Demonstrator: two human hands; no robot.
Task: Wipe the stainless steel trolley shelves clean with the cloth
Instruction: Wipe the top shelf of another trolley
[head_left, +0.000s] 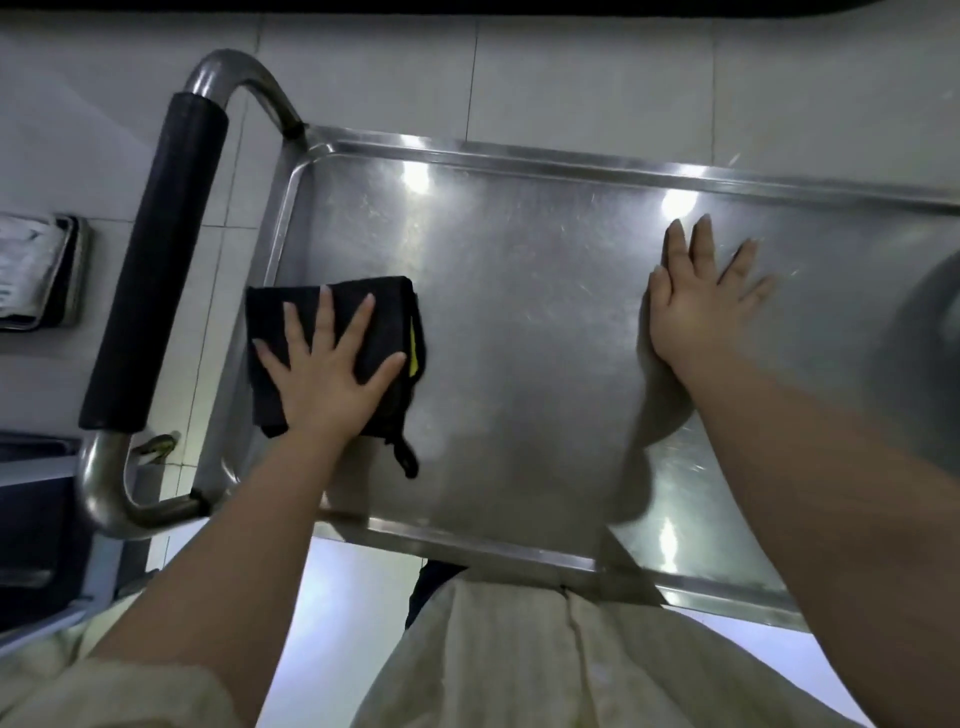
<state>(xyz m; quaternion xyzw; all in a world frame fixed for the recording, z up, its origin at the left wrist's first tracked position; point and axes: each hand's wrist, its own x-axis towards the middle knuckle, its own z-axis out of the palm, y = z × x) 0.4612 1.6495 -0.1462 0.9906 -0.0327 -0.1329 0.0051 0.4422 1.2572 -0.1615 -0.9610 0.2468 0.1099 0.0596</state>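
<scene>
Surroundings: the trolley stands on a pale tiled floor (571, 78). At its left end is a bent steel tube handle with a black padded grip (156, 260). Beyond the handle, a shallow metal tray (72, 270) holding something white lies at the picture's edge. A dark unit (31, 519) sits below it. Nothing stands on the shelf apart from the cloth and the two hands.

Limits of view: the shelf's right end is cut off. A rounded grey shape (924, 364) intrudes there, and what it is cannot be told. The person's forearms and cream garment (519, 649) cover part of the near rim.

Task items: the top shelf (519, 338) is brushed steel with a raised rim, fine scratches and bright light reflections. The black cloth (384, 312), folded, with a yellow tag (413, 348), lies at the shelf's left end. The left hand (327, 369) presses on it, flat, fingers spread. The right hand (696, 306) rests flat on bare steel, fingers straight, well apart from the cloth.
</scene>
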